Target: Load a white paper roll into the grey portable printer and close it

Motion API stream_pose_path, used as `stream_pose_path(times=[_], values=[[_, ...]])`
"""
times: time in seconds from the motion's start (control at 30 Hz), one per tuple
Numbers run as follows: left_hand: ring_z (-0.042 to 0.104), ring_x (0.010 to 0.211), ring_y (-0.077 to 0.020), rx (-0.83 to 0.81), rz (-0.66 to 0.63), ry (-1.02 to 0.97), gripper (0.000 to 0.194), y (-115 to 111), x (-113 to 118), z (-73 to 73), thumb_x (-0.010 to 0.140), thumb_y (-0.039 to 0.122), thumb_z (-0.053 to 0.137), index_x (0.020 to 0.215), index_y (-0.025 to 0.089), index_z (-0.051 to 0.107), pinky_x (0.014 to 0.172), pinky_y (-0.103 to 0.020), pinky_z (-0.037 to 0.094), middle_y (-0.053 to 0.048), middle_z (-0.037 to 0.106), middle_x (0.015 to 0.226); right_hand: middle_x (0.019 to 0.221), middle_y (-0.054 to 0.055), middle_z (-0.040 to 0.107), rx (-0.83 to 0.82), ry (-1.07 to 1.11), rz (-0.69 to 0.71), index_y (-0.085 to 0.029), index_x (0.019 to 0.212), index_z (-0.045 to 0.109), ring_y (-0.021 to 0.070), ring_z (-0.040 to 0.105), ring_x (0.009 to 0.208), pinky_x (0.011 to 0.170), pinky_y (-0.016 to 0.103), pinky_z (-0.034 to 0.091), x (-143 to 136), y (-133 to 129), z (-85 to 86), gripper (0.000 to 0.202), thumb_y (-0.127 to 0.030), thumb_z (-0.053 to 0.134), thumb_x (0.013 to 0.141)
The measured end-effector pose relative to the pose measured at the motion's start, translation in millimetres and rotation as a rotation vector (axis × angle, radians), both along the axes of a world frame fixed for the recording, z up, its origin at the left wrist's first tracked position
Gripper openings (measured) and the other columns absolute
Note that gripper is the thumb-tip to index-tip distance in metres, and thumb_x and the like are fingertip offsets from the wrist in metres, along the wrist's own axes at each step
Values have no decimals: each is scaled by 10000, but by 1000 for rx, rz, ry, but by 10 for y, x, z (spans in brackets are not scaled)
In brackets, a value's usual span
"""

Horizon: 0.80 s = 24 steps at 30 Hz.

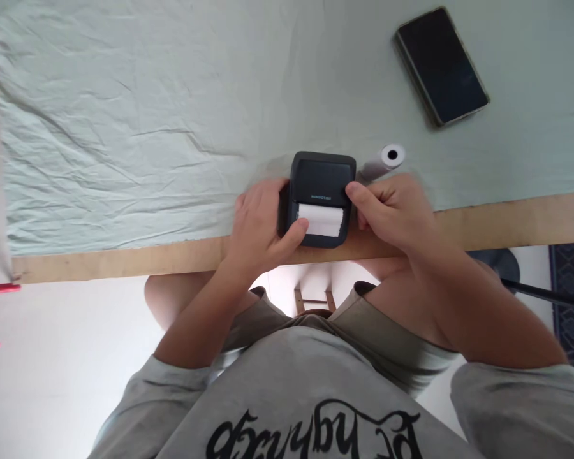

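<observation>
A small dark portable thermal printer [323, 178] lies at the table's near edge, with lettering on its lid. White paper [321, 220] shows at its near end, its edge ragged. My left hand [261, 223] wraps the printer's left side, the thumb resting on the paper's left end. On the right side, my right hand [397, 207] presses its thumb against the printer's edge, with the other fingers curled below. Just behind that hand lies a white paper roll [377, 164] with a dark core. The undersides of both hands' fingers are partly hidden.
Pale green cloth [162, 115] covers the table, creased on the left. A dark phone or tablet in a case [442, 67] lies at the far right. The bare wooden table edge [124, 261] runs in front of my body. Red-edged items stand at the far left.
</observation>
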<state>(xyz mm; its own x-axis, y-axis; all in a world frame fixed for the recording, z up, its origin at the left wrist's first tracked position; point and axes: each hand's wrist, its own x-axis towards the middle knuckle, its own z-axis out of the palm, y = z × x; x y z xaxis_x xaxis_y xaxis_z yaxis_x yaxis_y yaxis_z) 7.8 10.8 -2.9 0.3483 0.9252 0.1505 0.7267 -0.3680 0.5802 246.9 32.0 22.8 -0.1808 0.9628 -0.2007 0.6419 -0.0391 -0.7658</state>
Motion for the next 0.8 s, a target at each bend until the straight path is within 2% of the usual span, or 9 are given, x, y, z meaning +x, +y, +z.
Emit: stream_pose_path(times=[0.17, 0.3, 0.53, 0.8], values=[[654, 1157, -352, 18, 27, -6, 775, 8, 23, -16, 1055, 753, 190, 1350, 142, 566, 1000, -520, 466, -202, 696, 1242, 445, -14, 383, -71, -80, 20, -217, 440, 398, 92, 345, 452, 508, 341, 225, -65, 62, 51, 690, -521, 599, 1026], [642, 1165, -351, 4, 21, -11, 725, 3, 25, -10, 1061, 721, 230, 1356, 147, 560, 1023, -527, 461, -195, 689, 1259, 444, -3, 429, -133, -130, 25, -214, 443, 438, 101, 382, 472, 510, 340, 259, -89, 111, 128, 656, -521, 656, 980], [628, 1202, -348, -35, 26, 11, 553, 2, 22, 12, 1051, 590, 362, 1375, 177, 534, 1056, -517, 451, -177, 682, 1284, 457, 17, 469, -231, -178, 52, -224, 458, 470, 139, 453, 491, 528, 348, 320, -85, 158, 201, 660, -632, 658, 942], [629, 1235, -356, -59, 33, 19, 549, 9, 22, 9, 1038, 556, 396, 1389, 159, 537, 1077, -539, 459, -200, 680, 1328, 456, 33, 509, -277, -244, 25, -227, 439, 440, 147, 457, 471, 539, 362, 315, -140, 138, 234, 680, -623, 638, 955]])
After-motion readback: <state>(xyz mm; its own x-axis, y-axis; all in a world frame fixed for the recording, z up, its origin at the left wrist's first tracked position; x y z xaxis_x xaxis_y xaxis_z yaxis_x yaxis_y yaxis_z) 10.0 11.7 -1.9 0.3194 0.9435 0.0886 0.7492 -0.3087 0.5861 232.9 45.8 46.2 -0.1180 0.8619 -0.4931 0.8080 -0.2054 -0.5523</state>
